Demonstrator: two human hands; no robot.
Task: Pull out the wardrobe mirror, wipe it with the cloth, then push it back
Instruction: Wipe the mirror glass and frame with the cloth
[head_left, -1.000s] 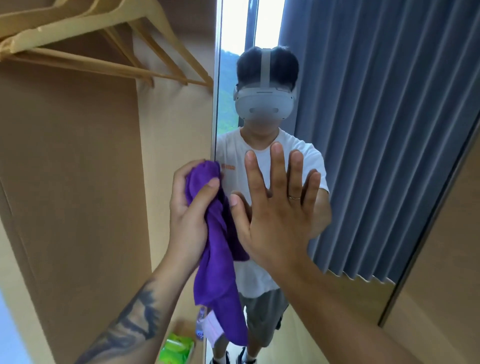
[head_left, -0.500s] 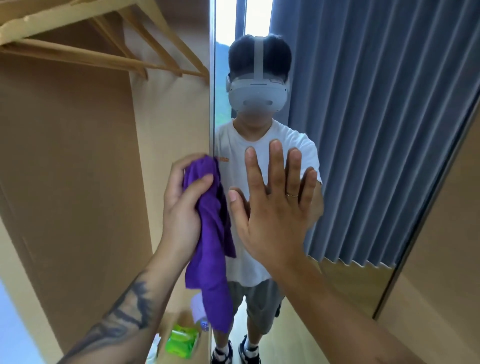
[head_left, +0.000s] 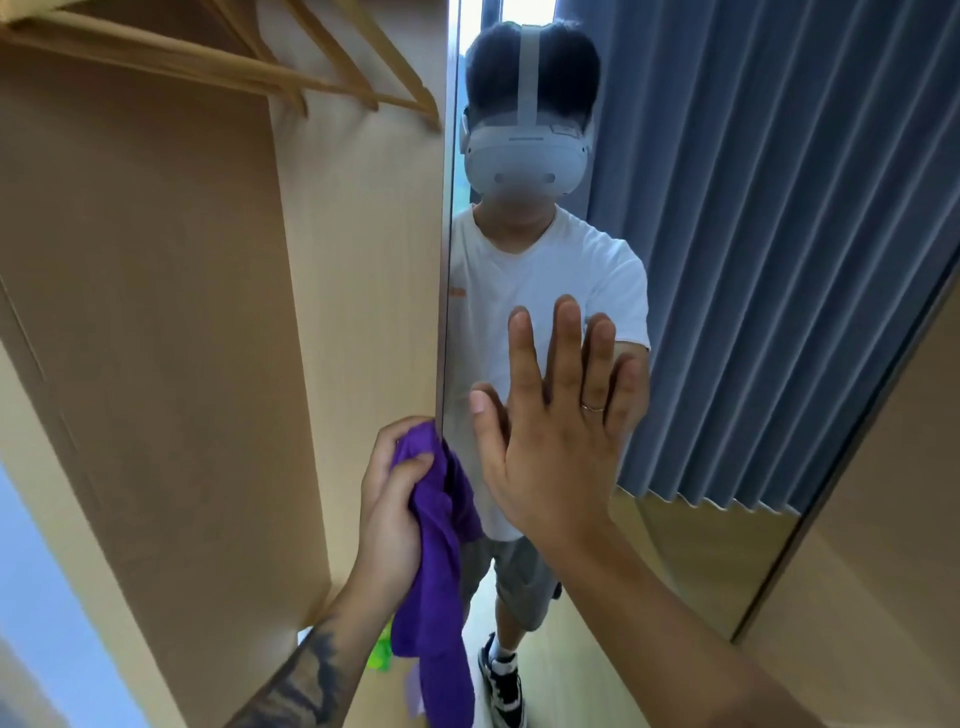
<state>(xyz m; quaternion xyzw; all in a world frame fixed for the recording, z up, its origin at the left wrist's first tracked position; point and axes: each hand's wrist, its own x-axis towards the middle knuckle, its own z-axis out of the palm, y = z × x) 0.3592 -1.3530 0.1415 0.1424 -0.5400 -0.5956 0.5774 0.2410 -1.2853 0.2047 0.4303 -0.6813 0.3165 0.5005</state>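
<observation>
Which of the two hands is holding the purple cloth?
The left hand grips the cloth. The right hand lies flat, fingers straight, on the mirror.

Pale wood wardrobe panels (head_left: 182, 312) under bare wooden hangers (head_left: 322, 78); daylight, perhaps a window, lower left.

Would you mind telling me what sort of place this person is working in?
Most likely a bedroom or hotel room, at an open wardrobe: wooden hangers hang inside the wooden compartment, a tall pull-out mirror stands beside it, and long grey curtains show in its reflection.
</observation>
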